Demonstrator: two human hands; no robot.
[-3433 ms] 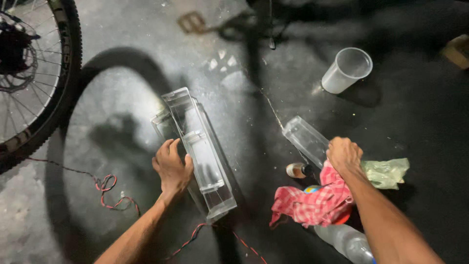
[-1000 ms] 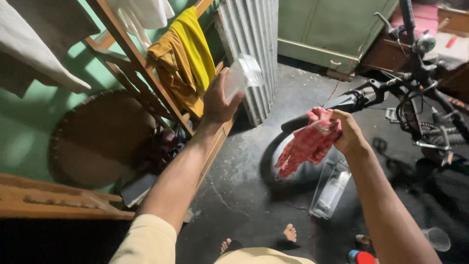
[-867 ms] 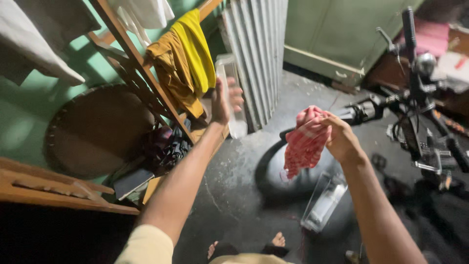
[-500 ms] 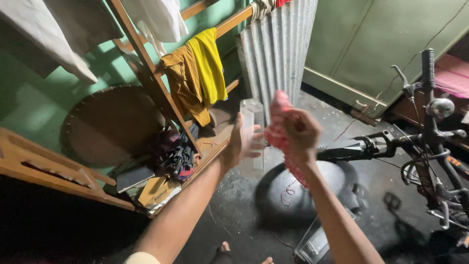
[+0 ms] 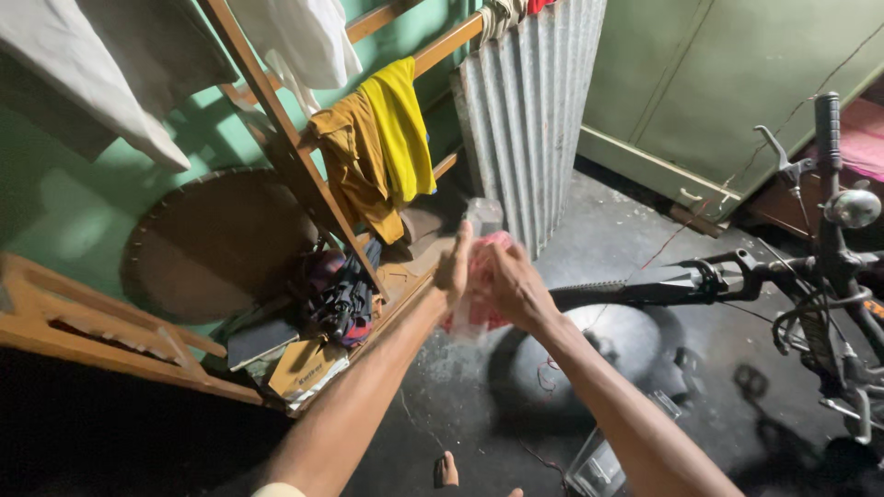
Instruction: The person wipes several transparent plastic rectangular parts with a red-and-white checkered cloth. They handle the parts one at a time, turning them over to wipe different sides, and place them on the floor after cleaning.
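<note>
A green wall (image 5: 83, 198) backs a slanted wooden rack (image 5: 276, 138) hung with clothes, a yellow cloth (image 5: 401, 124) among them, and a sheet of corrugated metal (image 5: 529, 101) leans beside it over the dark concrete floor (image 5: 608, 230). To the right stands a bicycle (image 5: 810, 267), its handlebar grip reaching toward the middle. A second clear tray (image 5: 594, 465) lies on the floor near the bottom edge (only a corner of it shows).

Both arms are raised in front of the rack. The left hand (image 5: 456, 267) is wrapped around a clear plastic tray (image 5: 481, 221), held upright, fingers closed on its side. The right hand (image 5: 516, 290) is closed on a red checked rag (image 5: 483, 276), pressed against the tray's face.

This looks like the wiping step, with the rag on the plastic. A further stroke would call for a firm left grip while the right hand rubs along the tray's length.
</note>
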